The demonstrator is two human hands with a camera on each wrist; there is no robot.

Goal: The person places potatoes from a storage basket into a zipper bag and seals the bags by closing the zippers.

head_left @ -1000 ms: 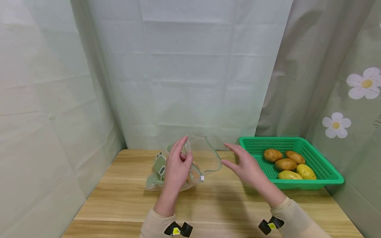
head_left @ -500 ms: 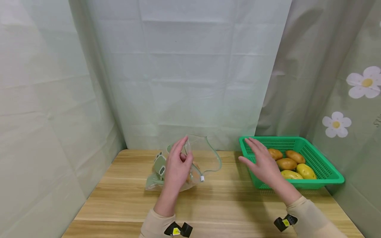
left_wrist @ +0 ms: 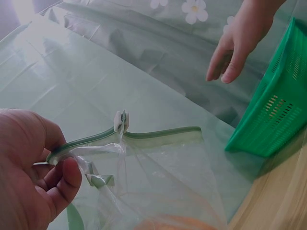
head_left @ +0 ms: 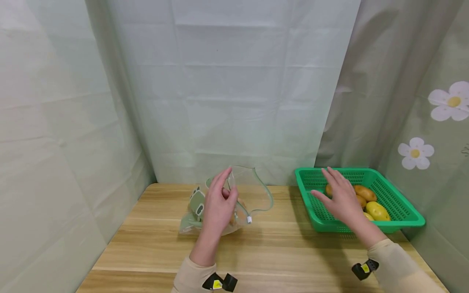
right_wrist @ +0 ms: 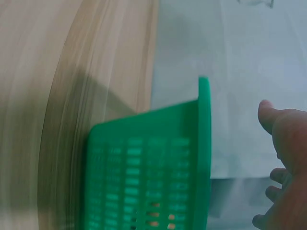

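Observation:
My left hand (head_left: 219, 201) pinches the edge of a clear zip bag (head_left: 253, 189), whose mouth gapes to the right. The bag has a green rim, a white slider (left_wrist: 121, 122) and a green printed pattern; something orange-brown lies inside it. My right hand (head_left: 342, 199) hovers over the left part of a green plastic basket (head_left: 403, 223), fingers spread and holding nothing. Behind that hand, partly hidden, are brown potatoes (head_left: 365, 193) and a yellow one (head_left: 378, 211). In the right wrist view, the thumb and fingers show apart from the basket wall.
The bag and basket stand on a wooden table (head_left: 146, 252), with bare wood between them. Pale cloth (head_left: 234, 101) hangs behind the table and at the left; a flowered cloth (head_left: 415, 154) hangs at the right, close to the basket.
My right hand has moved away from the bag's mouth, to the right, until over the basket. My left hand and the bag have stayed in place.

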